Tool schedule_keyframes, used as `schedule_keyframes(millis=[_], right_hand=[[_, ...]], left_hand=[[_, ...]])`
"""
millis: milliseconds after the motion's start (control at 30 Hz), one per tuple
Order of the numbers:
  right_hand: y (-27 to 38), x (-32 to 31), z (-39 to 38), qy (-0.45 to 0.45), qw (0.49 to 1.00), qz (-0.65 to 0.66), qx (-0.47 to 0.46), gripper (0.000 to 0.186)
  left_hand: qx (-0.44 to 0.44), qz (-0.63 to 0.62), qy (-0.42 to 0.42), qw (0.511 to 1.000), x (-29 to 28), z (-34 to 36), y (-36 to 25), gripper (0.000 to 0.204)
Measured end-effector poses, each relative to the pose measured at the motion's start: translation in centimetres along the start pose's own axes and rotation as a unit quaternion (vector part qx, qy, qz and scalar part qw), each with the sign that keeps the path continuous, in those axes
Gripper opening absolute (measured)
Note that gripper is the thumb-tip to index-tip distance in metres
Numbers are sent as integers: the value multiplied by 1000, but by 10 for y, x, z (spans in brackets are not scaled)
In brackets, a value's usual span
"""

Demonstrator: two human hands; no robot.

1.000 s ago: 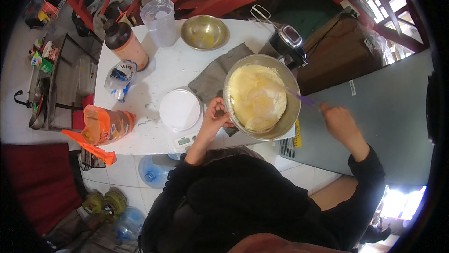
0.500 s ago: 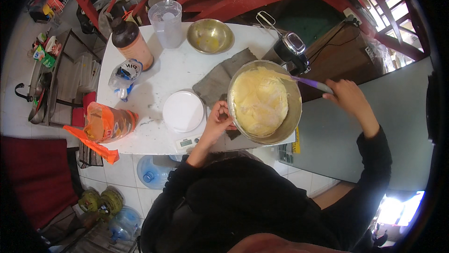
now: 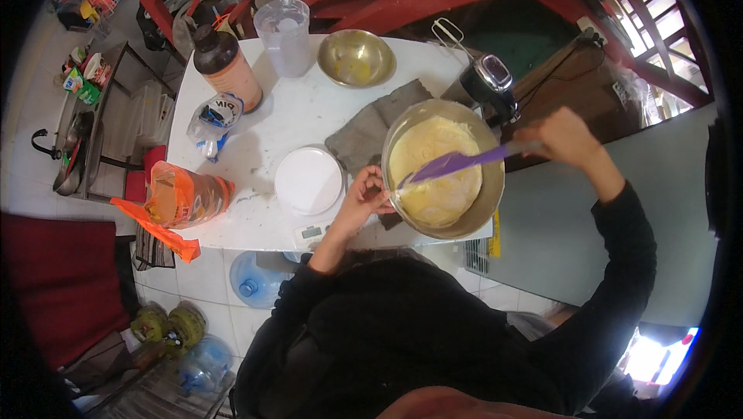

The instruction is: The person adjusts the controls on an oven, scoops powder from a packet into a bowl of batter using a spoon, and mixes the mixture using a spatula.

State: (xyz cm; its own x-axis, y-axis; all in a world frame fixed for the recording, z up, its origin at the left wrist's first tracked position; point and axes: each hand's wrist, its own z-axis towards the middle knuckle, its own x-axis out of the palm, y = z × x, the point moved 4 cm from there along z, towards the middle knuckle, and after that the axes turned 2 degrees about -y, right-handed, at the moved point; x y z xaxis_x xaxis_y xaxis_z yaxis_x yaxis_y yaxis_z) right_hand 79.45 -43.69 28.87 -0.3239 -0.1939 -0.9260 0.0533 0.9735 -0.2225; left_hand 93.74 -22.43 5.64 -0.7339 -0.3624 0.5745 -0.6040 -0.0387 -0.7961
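Note:
A large metal mixing bowl (image 3: 490,187) stands at the table's right front, holding pale yellow batter (image 3: 437,140) with a floury patch on it. My left hand (image 3: 365,198) grips the bowl's left rim, thumb and fingers closed on it. In my right hand (image 3: 569,140), somewhat blurred, is the handle of a purple spatula (image 3: 457,162). The spatula's blade reaches across the batter to the left inner side of the bowl. Beneath and beside the bowl lies a grey cloth (image 3: 364,121).
Left of the bowl sits a white kitchen scale (image 3: 309,181). Behind are a small metal bowl (image 3: 357,59), a clear jug (image 3: 283,36) and a brown bottle (image 3: 226,67). An orange bag (image 3: 186,198) stands front left; a black hand mixer (image 3: 491,86) is at back right.
The spatula has swung from the bowl's right rim across to its left side, now showing its purple face. My right hand has tilted over; my left hand keeps its hold.

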Motion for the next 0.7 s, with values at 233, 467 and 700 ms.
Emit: schedule_keyframes(millis=[233, 467, 700], right_hand=[[-43, 4, 22, -53, 998, 5, 30, 22], [-3, 6, 40, -25, 996, 53, -72, 29], [-18, -17, 37, -28, 999, 15, -32, 25]], left_hand=[[-30, 10, -18, 999, -3, 4, 3, 31], [-18, 22, -34, 999, -3, 3, 3, 26], [-19, 32, -39, 999, -1, 2, 1, 24]])
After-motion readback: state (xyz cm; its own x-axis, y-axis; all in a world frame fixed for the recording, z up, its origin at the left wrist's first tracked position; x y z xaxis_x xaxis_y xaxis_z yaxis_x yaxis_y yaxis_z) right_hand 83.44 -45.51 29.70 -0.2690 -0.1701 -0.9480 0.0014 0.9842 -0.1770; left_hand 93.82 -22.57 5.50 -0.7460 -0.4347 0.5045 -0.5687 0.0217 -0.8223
